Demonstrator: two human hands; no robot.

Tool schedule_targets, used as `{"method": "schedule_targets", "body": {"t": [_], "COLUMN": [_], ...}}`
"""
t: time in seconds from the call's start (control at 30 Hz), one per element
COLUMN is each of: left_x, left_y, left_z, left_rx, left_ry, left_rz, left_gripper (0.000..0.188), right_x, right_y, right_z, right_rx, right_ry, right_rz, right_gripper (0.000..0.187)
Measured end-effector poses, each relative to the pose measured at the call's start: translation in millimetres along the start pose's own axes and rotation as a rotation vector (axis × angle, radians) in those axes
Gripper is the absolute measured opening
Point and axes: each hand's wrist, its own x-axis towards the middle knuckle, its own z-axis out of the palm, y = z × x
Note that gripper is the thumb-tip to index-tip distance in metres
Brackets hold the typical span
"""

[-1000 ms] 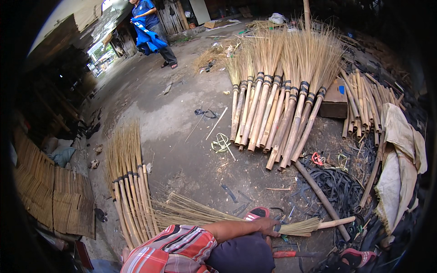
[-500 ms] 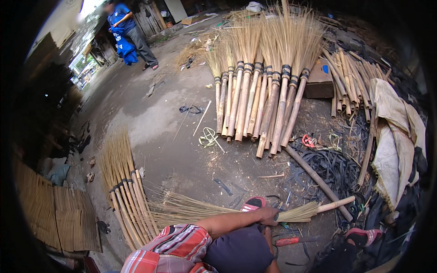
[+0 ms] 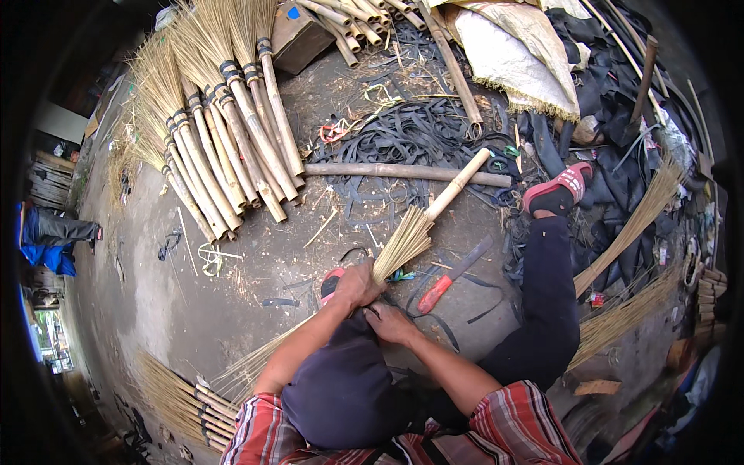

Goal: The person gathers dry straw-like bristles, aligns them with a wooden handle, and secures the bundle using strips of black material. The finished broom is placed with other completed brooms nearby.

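Tan straw bundle (image 3: 403, 242) around pale round bamboo handle (image 3: 459, 184): slants past the dark-trousered knee (image 3: 341, 380), clasped in the left hand (image 3: 358, 284). Right hand (image 3: 390, 322): just beside the left, fingers curled; whether it pinches anything, cannot tell. Risk: straws splaying or handle slipping, should the clasp slacken. Against the earlier frame: view swung rightward; right hand newly visible; left still clasping.

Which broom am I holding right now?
The broom your left hand grips around its bristles, its pale handle pointing away to the upper right; no hand touches the brooms grouped at left.
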Motion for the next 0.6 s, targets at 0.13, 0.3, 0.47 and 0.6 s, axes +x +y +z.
{"method": "schedule_targets", "body": {"t": [0.13, 0.3, 0.47, 0.6], "left_x": [-7.7, -12.8, -8.5, -7.5], "left_y": [-0.2, -7.1, -7.0, -2.0], "left_z": [-4.9, 5.6, 12.1, 12.8], "left_rx": [0.004, -0.066, 0.002, 0.012], "left_ry": [0.017, 0.025, -0.019, 0.018], "left_rz": [-0.016, 0.117, 0.098, 0.081], "left_gripper": [0.054, 0.054, 0.058, 0.055], "right_x": [-9.8, -4.2, 21.3, 16.0], "right_y": [26.8, 71.4, 106.7, 112.1], "right_z": [-53.6, -73.3, -50.7, -62.5], "right_rx": [0.085, 0.036, 0.130, 0.730], "right_ry": [0.410, 0.683, 0.746, 0.640], "right_rz": [0.325, 0.730, 0.694, 0.490], "right_gripper": [0.052, 0.068, 0.068, 0.039]}}
